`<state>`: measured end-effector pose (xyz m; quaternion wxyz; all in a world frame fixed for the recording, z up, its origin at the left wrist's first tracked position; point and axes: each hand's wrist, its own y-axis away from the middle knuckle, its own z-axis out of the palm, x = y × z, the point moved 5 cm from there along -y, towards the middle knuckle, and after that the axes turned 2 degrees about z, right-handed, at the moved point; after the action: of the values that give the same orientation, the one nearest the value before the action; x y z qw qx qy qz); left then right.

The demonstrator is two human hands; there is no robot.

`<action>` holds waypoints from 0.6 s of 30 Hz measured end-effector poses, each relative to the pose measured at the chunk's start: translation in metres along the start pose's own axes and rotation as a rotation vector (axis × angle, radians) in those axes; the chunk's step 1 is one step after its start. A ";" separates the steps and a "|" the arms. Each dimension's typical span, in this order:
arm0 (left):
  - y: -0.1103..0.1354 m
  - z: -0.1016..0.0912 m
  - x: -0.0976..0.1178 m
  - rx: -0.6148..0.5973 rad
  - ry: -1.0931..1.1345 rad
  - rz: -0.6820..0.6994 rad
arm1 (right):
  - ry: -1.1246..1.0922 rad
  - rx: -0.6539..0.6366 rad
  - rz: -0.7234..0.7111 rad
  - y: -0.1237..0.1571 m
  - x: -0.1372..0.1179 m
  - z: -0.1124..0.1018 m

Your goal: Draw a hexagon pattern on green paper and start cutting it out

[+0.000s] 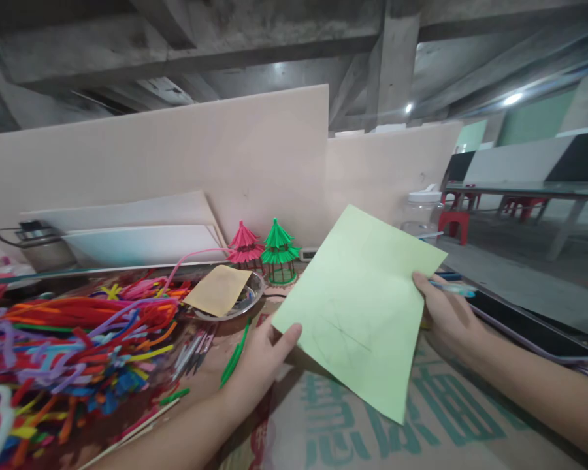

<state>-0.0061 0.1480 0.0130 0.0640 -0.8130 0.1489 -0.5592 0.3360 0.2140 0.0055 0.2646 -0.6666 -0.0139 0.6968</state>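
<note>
A light green sheet of paper (357, 294) with thin pencil-like lines drawn on its lower part is held up, tilted, above the table. My left hand (269, 349) pinches its left corner, thumb on top and fingers hidden underneath. At the right edge my right hand (443, 307) grips the sheet, also with the thumb in front. A slim bluish pen (453, 288) shows at the back of that hand; whether the fingers hold it I cannot tell. Beneath the paper lies cardboard (294, 424) with large green printed characters.
Colourful pipe cleaners (78, 346) heap at left, beside small tools (195, 352). A yellowish paper (220, 290) covers part of a metal bowl (255, 294). Behind stand pink (245, 245) and green (279, 251) pavilion models. A dark-screened tablet (529, 326) and a clear jar (421, 212) are at right.
</note>
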 end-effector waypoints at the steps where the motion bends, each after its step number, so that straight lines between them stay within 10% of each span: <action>1: 0.000 -0.001 -0.002 0.012 0.007 -0.008 | -0.022 0.008 0.027 0.001 -0.001 0.002; 10: 0.000 -0.005 -0.001 0.128 0.020 -0.003 | -0.155 -0.051 0.191 0.019 -0.022 0.024; 18: -0.001 0.005 -0.003 0.022 0.062 0.021 | -0.047 -0.032 0.191 -0.025 -0.032 -0.007</action>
<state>-0.0023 0.1493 0.0089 0.0741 -0.7929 0.1534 -0.5850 0.3505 0.2207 0.0434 0.1860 -0.6525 0.0324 0.7339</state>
